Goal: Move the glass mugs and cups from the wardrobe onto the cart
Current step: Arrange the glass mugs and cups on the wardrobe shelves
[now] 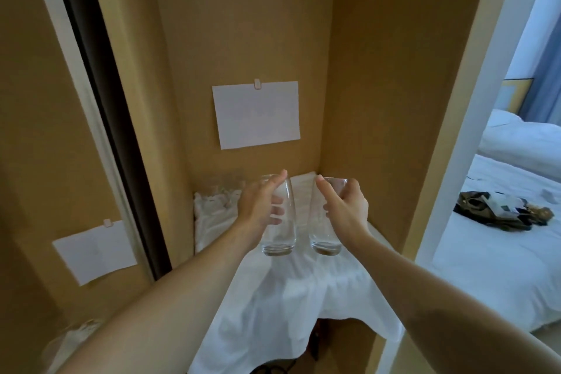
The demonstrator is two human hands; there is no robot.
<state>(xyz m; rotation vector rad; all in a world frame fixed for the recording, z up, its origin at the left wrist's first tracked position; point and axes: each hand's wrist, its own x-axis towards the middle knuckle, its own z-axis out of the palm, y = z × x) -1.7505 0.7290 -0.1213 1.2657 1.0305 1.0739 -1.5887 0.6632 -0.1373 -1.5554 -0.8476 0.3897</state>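
While both arms reach into the wardrobe niche, each hand holds one tall clear glass above the white cloth.

Left glass: the left glass (279,222) is upright, its base just above the cloth, lifted or barely touching; I cannot tell which.
Right glass: the right glass (326,222) stands upright just beside the left one, a narrow gap between them, its base at the same height.
Left hand: the left hand (261,206) grasps the left glass from its left side, thumb up near the rim, fingers curled round the front of it.
Right hand: the right hand (346,206) grasps the right glass from its right side near the rim, fingers wrapped round it.
Other glassware: more clear glassware (224,188) sits at the back left corner of the shelf, too faint to count.
Cloth: the white cloth (288,297) covers the shelf and hangs over its front edge.
Back wall: a white paper sheet (256,114) is clipped to the tan panel above the glasses.
Left side: a mirror door (60,161) reflects the sheet.
Right side: a bed (501,252) with white linen shows through the opening, dark items (501,211) lying on it.
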